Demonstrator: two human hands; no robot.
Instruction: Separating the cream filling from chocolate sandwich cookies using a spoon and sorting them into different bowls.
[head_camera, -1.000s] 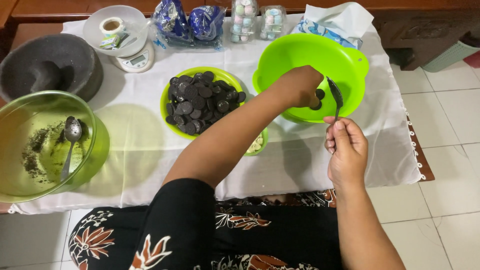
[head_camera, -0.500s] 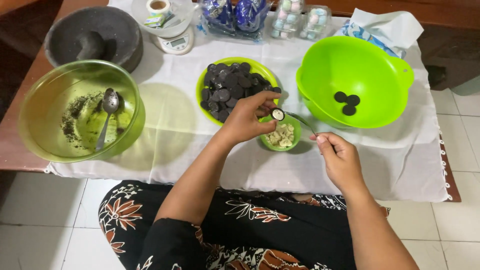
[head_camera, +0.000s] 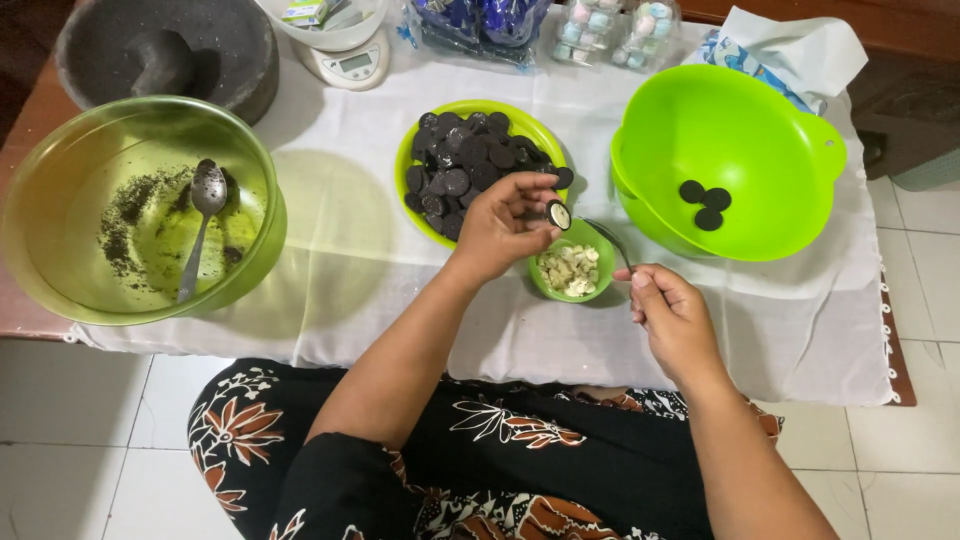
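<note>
Dark sandwich cookie, pinched in left hand grip, above small green bowl; right hand pinching spoon just beside.

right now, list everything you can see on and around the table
mortar with pestle: one, dark grey stone, far left corner
kitchen scale: one, white, far edge, carrying a white bowl
large clear bowl: one, green, left, dark crumbs and a metal spoon inside
plate of dark cookie halves: one, green plate, centre
small bowl: one, green, holds pale cream pieces
large opaque bowl: one, bright green, right, three dark cookie halves inside
blue packets: several, far edge
tablecloth: one, white
left hand: holds a cookie half with cream
right hand: holds a thin metal utensil
</note>
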